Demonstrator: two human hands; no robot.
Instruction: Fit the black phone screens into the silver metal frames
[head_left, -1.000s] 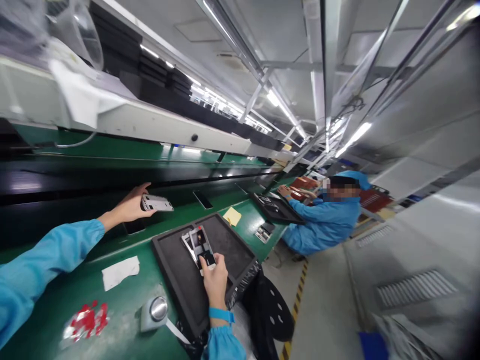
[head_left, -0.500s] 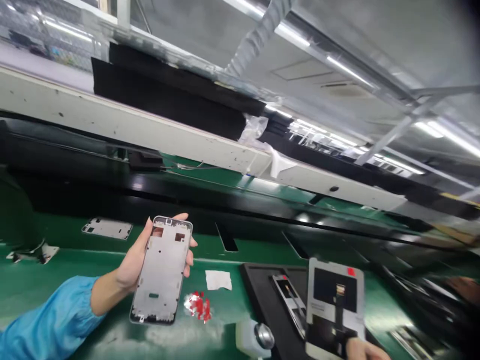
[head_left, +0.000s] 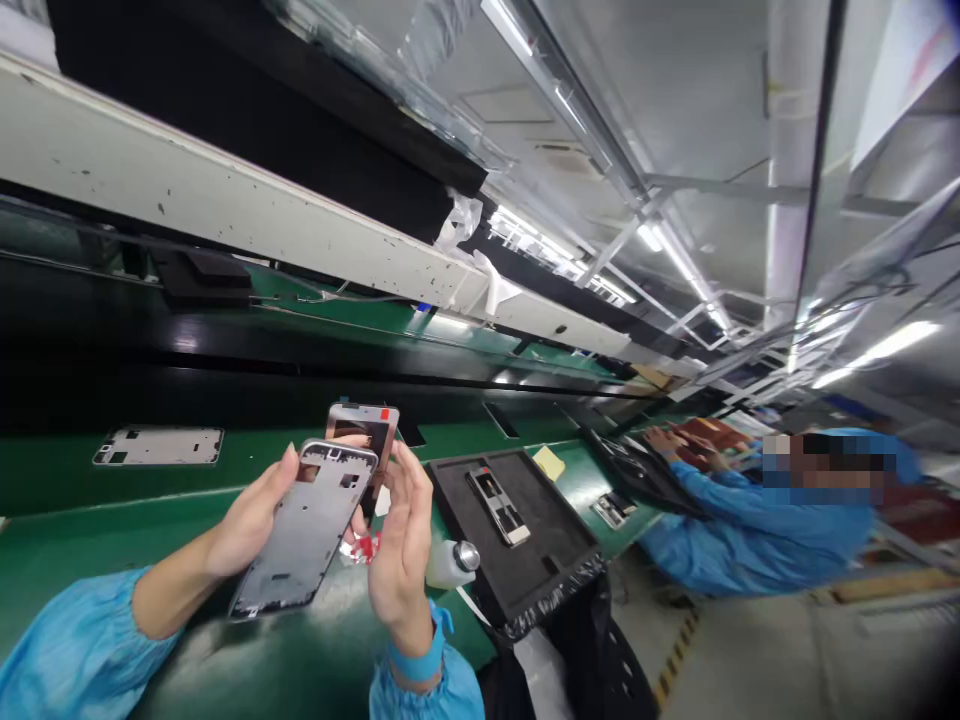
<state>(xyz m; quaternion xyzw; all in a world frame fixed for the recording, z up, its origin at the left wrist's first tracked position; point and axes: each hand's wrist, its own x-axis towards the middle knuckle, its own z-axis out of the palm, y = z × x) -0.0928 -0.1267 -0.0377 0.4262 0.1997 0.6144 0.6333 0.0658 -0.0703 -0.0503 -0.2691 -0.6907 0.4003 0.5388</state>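
Observation:
My left hand [head_left: 251,520] grips a grey metal phone frame [head_left: 304,530] by its long edge, tilted above the green bench. My right hand [head_left: 401,545] holds a phone screen panel [head_left: 367,430] with a red tab upright just behind the frame, so the two parts nearly touch. The panel's lower half is hidden by the frame. On a black foam tray [head_left: 555,540] to the right lies another phone part [head_left: 499,495].
A second metal frame [head_left: 159,446] lies on the green belt at left. A white bottle with a metal cap [head_left: 450,562] and red scraps [head_left: 365,546] sit beside the tray. A yellow note [head_left: 549,462] lies farther on. A co-worker in blue [head_left: 742,530] works at right.
My right hand has brought the screen panel from the tray side over to the frame in my left hand. The view has swung right, so the co-worker shows again.

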